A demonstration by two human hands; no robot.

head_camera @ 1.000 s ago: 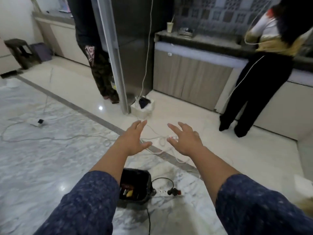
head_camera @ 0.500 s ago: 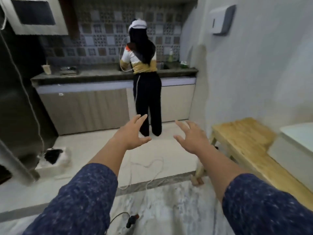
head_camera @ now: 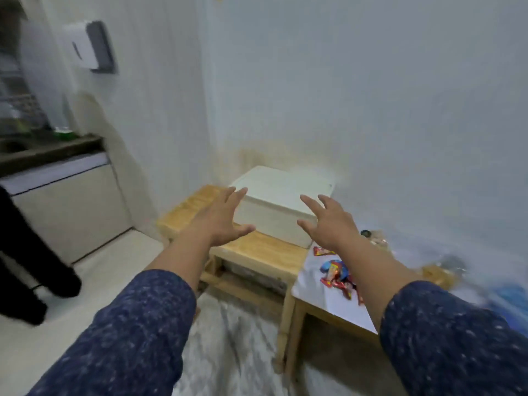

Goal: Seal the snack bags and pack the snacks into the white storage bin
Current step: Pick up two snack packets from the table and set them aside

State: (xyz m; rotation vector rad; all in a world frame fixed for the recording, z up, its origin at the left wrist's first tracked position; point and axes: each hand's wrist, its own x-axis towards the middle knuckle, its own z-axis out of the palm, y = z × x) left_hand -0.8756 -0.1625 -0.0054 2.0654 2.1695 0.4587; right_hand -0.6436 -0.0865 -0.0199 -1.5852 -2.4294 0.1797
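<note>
In the corner, on a wooden bench, sits the white storage bin with its lid on, backed close to the wall. The left hand and right hand reach toward it, apart, fingers spread, holding nothing. Snack packets lie on the white-topped table just right of the bench (under the right forearm). Bare bench top shows left of the bin.

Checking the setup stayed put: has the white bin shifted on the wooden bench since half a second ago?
Cannot tell. The white bin sits on the wooden bench; earlier it was mostly out of frame.
</note>
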